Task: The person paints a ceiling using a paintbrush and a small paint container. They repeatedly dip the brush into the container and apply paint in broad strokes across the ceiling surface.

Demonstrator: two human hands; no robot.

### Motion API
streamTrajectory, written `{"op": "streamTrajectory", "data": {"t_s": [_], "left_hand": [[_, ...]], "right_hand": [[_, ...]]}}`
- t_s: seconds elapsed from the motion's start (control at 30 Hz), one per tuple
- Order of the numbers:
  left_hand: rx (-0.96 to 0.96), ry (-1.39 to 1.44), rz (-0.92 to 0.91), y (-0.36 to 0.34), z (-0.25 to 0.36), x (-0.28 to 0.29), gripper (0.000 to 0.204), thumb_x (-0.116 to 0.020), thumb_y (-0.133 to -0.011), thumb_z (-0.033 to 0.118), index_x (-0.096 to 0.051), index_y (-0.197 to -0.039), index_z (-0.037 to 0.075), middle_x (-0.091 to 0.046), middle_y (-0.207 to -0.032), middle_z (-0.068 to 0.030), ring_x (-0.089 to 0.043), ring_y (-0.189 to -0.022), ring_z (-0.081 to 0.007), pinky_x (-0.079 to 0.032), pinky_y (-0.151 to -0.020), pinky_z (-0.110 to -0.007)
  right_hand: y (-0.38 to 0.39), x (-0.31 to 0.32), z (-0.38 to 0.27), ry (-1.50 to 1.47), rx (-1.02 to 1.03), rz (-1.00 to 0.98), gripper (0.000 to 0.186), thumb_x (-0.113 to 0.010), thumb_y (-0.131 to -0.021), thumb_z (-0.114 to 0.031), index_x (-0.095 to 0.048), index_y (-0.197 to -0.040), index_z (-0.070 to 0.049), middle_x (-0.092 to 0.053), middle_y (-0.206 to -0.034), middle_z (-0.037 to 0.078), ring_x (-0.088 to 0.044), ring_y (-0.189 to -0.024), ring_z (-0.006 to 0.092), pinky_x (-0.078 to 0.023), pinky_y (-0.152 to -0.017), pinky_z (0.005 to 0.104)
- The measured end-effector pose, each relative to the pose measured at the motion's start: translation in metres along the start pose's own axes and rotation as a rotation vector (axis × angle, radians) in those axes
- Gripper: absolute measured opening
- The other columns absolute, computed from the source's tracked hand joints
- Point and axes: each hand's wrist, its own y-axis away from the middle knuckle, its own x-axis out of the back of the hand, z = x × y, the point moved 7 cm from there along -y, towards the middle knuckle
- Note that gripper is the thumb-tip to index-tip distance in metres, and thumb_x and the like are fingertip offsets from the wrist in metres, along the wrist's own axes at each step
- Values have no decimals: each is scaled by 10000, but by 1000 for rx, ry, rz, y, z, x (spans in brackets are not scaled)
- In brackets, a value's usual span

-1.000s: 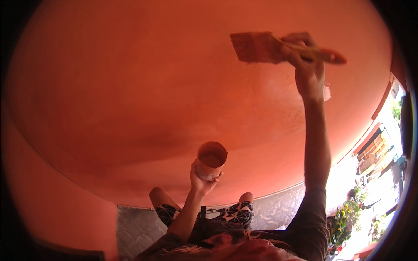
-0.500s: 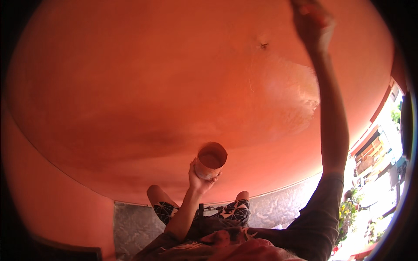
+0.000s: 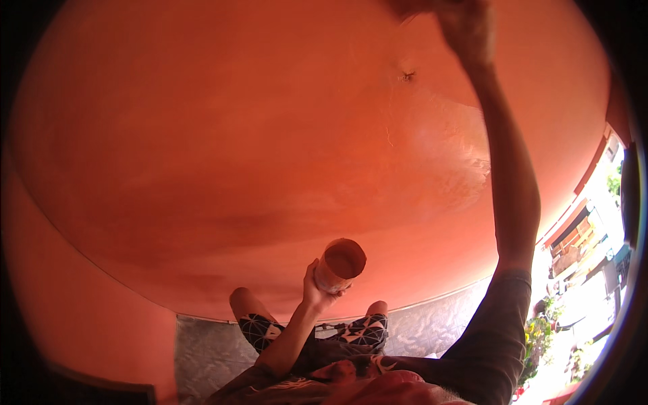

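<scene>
My left hand point(image 3: 320, 291) is wrapped round the side of a paint cup point(image 3: 328, 279), tilted so that its round mouth faces up and toward the wall. Reddish paint seems to lie inside it. High up, my right arm stretches to the top of the view, where my right hand point(image 3: 468, 30) is closed and smeared by motion. From it a dark reddish paintbrush point(image 3: 408, 8) points left against the orange wall point(image 3: 256, 121); the upper edge of the picture cuts it off. Below the hand, the wall has a small dark hole point(image 3: 407, 76) and a paler, shiny patch point(image 3: 453, 145).
Grey patterned floor point(image 3: 209, 347) runs along the wall's foot, beneath my bent knees. A side wall point(image 3: 101, 304) meets the painted one at the left. Off to the right, a bright open area holds potted plants point(image 3: 538, 341) and stacked wooden pieces point(image 3: 572, 253).
My right hand has swept left and slightly up with the paintbrush along the wall. The cup in my left hand has shifted a little right and down.
</scene>
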Motion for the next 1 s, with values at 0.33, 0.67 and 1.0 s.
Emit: {"op": "streamTrajectory", "data": {"t_s": [0.33,0.67,1.0], "left_hand": [[-6,7,-31,0,7,-9,645,-444,-937,612,-514,-1363,132,-614,-1198,-145,-635,-877,-350,-524,-561,-340],[36,56,-20,5,-2,-3,639,-440,-943,609,-516,-1354,125,-629,-1163,-143,-657,-857,-356,-549,-558,-336],[56,27,33,1,-6,5,627,-442,-939,613,-525,-1340,138,-637,-1147,-127,-659,-855,-349,-523,-539,-347]], "right_hand": [[165,-116,-103,290,432,-684,230,-699,-768,-163,-686,-993,-211,-685,-1048,29,-674,-773,271,-547,-612,412],[21,23,28,-135,50,72,103,-694,-927,-21,-654,-851,36,-711,-873,146,-692,-714,208,-588,-622,316],[178,-64,-80,482,246,-632,220,-716,-808,-28,-739,-1022,-73,-714,-1010,113,-725,-877,251,-596,-704,348]]}}
